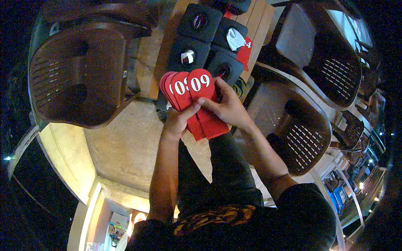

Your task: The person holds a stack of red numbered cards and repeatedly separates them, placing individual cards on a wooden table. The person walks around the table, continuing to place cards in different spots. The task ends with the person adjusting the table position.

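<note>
A fanned stack of red tags (179, 89) with rounded tops and white printed numerals is held out in front of me, over the near end of a wooden table. My left hand (179, 120) grips the stack from the lower left, its thumb lying on top. From the right, my right hand (230, 106) pinches the frontmost red tag (215, 124), thumb across its face and fingers behind it. The two thumbs nearly meet between the tags. Parts of the overlapped tags are hidden.
Black tissue boxes (199, 22) stand grouped on the slatted wooden table (259, 23); white tissue (235, 39) sticks out of one. Another red tag (245, 55) lies beside them. Brown chairs (78, 75) flank the table, with slotted-back chairs (289, 131) on the right.
</note>
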A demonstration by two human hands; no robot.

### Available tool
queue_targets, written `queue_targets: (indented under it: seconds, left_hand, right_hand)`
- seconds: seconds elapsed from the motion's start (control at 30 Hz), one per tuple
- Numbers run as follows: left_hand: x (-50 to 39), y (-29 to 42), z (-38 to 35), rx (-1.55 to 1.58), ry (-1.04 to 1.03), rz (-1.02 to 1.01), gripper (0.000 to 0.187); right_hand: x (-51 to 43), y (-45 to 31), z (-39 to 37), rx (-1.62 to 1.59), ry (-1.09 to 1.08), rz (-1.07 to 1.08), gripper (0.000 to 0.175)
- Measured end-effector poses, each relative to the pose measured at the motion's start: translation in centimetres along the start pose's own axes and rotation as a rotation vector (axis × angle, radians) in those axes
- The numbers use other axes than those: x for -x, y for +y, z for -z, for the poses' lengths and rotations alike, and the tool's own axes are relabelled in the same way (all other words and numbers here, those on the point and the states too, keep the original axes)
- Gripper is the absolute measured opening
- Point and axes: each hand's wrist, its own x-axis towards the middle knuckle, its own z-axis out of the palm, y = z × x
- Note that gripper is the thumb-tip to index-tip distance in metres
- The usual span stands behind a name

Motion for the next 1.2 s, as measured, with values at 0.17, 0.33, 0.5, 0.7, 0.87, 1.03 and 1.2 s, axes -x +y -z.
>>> queue_targets:
  seconds: [0.17, 0.33, 0.5, 0.7, 0.87, 1.03, 1.2]
  left_hand:
    - [1.0, 1.2, 1.7, 0.448, 0.033, 0.106, 0.055]
    - [0.7, 1.5, 1.9, 0.060, 0.016, 0.094, 0.049]
    - [1.4, 2.0, 2.6, 0.204, 0.031, 0.067, 0.050]
    - [1.9, 2.5, 3.8, -0.172, 0.142, 0.031, 0.052]
    - [2.1, 2.5, 4.3, -0.257, 0.184, -0.033, 0.054]
    - [3.9, 3.0, 3.0, -0.164, 0.077, -0.039, 0.062]
    - [6.8, 4.7, 1.9, -0.257, 0.116, -0.199, 0.063]
  right_hand:
    - [-1.2, 1.4, -0.5, -0.223, 0.063, -0.181, 0.035]
    - [-0.4, 2.3, -1.4, -0.172, -0.008, -0.199, 0.038]
    - [-0.8, 2.5, -1.8, -0.360, -0.034, -0.300, 0.040]
    - [-0.2, 2.9, -3.1, -0.308, -0.014, -0.230, 0.047]
    - [0.3, 2.0, -4.0, -0.307, -0.069, -0.358, 0.051]
    - [1.4, 0.9, -6.9, -0.468, -0.075, -0.255, 0.056]
    - [3.2, -1.0, -10.6, -0.429, -0.110, -0.183, 0.054]
